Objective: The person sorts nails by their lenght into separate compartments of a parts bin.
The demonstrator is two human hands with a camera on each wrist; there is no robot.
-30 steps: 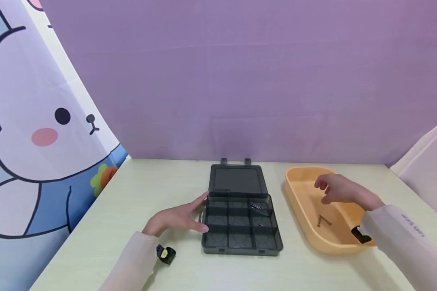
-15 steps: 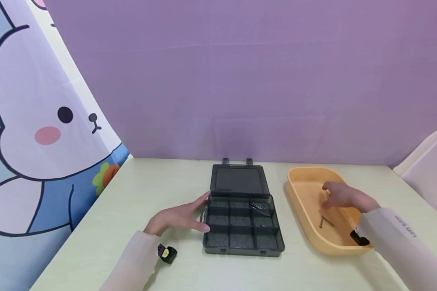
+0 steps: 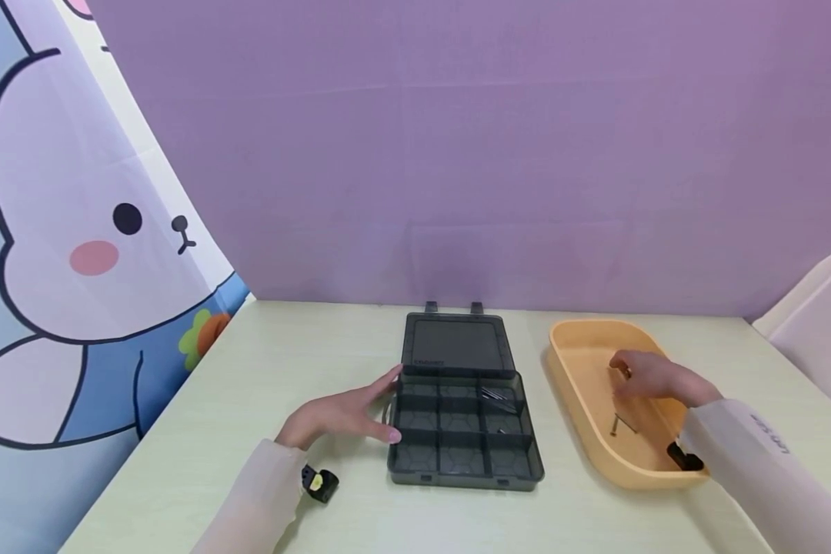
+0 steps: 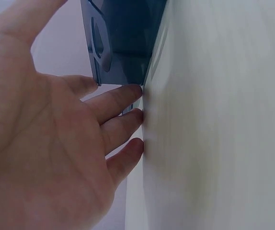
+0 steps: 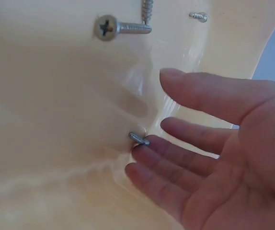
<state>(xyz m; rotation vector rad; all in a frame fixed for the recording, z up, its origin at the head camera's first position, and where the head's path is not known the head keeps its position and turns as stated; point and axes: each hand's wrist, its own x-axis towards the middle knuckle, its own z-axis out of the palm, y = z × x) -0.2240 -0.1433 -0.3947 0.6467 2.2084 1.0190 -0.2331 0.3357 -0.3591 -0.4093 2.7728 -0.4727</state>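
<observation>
My left hand [image 3: 342, 415] rests with spread fingers against the left side of a dark translucent compartment box [image 3: 415, 459], whose lid [image 3: 457, 340] lies folded back. In the left wrist view the fingertips touch the table and the box's end. Inside the orange tray [image 3: 573, 408], my right hand [image 3: 654, 377] reaches low with loosely bent fingers and the thumb held apart. A small screw [image 5: 137, 139] lies right at its fingertips in the right wrist view. Farther off are a cross-head screw [image 5: 128, 28], a second screw [image 5: 147, 12] touching its tip, and another small screw [image 5: 199, 17].
Several thin metal pieces [image 3: 497, 398] lie in the box's back right compartment, and a small piece [image 3: 502, 431] sits in the one before it. A purple cloth wall [image 3: 457, 154] rises behind the table [image 3: 305, 338]. On the left hangs a cartoon-print cloth [image 3: 55, 308].
My right hand has lowered into the tray, its fingers coming down toward the bottom. The left hand keeps its place at the box; the head view has shifted slightly.
</observation>
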